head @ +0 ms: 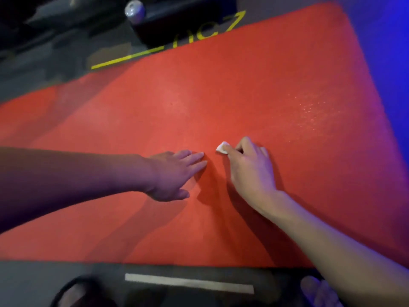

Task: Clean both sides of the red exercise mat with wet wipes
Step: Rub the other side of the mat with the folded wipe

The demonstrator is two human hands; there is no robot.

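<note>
Now, with left hand (pixel 177 173) flat and splayed pinning the mat (pixel 243 85) on the floor, right hand (pixel 250 167) pinching wipe (pixel 222 148) mid-mat: best swept firmly toward the unwiped 2 o'clock corner.

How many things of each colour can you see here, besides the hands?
Red: 1, the exercise mat
White: 2, the wet wipe and a floor stripe
Yellow: 1, the floor marking
Silver: 1, a round cap
Total: 5
</note>
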